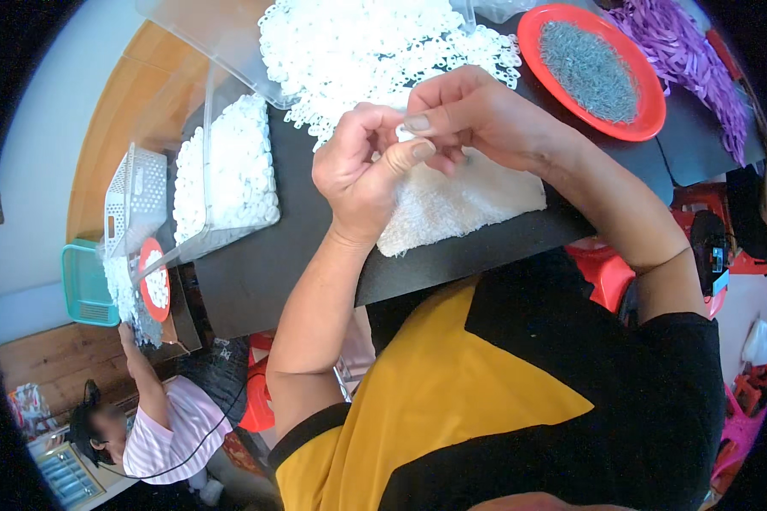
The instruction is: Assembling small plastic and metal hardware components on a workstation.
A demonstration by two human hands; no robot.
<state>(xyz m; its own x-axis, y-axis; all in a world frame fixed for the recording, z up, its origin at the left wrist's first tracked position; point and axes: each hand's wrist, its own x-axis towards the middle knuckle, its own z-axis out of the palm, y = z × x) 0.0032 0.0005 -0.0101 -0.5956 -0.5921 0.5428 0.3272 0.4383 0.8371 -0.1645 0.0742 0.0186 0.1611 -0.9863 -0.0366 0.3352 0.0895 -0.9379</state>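
Note:
Above a cream cloth [464,209], my hands meet with the fingertips close together. A small white plastic piece [404,134] shows between the thumbs, partly covered by them. My left hand [360,170] pinches it from the left and below, with curled fingers. From the right, my right hand [477,119] presses its thumb and bent fingers at the same piece. Anything finer inside the grip is hidden. Just beyond my hands spreads a big heap of similar white plastic pieces [358,43], some with holes.
A red plate [652,119] holds many thin metal pins at the far right, beside purple strips [682,51]. On the left stand a clear bin [239,230] of white pieces, a white basket [136,192] and a green basket [89,285]. Another person [166,426] works there.

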